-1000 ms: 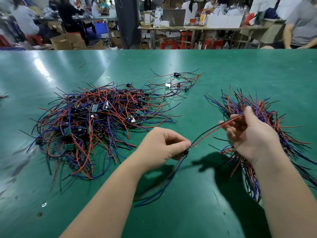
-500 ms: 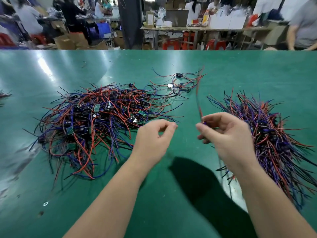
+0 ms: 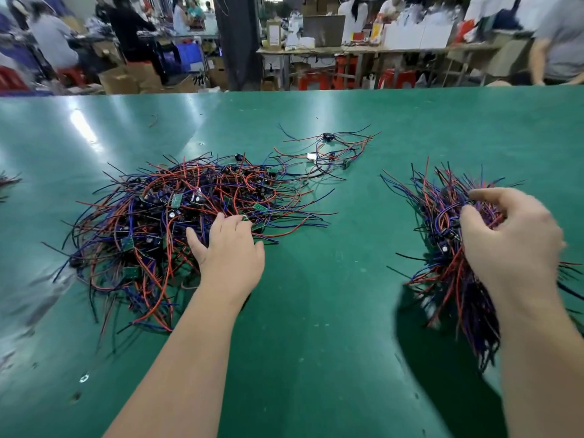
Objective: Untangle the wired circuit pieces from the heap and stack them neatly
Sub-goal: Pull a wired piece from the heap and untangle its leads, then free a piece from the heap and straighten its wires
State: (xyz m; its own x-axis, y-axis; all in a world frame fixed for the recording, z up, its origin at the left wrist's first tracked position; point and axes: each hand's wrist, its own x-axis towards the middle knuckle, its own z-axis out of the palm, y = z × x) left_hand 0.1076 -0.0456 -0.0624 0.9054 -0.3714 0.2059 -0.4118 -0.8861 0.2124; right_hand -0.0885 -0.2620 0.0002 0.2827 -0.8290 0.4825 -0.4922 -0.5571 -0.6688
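Your right hand (image 3: 512, 245), which held a freed piece a moment ago, now rests loose-fingered on the sorted stack (image 3: 455, 248) at right, that piece delivered, while your left hand (image 3: 229, 245) reaches unclenched into the heap (image 3: 177, 216) at left for another.

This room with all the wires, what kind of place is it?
Probably an electronics assembly workshop. A tangled heap of wired circuit pieces lies on a green worktable, and people sit at cluttered benches behind.
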